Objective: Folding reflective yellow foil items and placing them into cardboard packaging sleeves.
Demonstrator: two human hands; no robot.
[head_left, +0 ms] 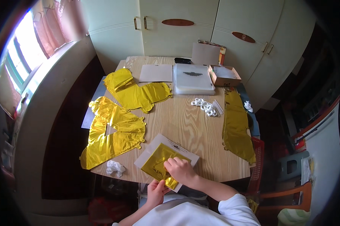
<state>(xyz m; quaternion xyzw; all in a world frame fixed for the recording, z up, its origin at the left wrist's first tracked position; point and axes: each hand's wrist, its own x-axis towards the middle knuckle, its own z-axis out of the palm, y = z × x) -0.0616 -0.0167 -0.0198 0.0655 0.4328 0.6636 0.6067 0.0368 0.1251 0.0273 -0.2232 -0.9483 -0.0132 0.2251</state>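
Observation:
A folded gold foil balloon (152,164) lies on a pale grey card (159,139) at the table's near edge. My left hand (155,193) pinches the near edge of the foil and card between thumb and fingers. My right hand (180,171) rests on top of the foil with curled fingers closed on it; its fingertips are partly hidden. Flat gold foil balloons lie to the left, one nearer (121,140) and one farther (140,94). Another long gold foil balloon (237,126) hangs partly over the table's right edge.
White rings (207,107) lie right of centre. Behind them are a stack of clear plastic sleeves (193,81), an open cardboard box (225,76) and a flat grey card (156,73). Crumpled white tissue (115,168) sits near left. A red basket (256,165) stands beside the table.

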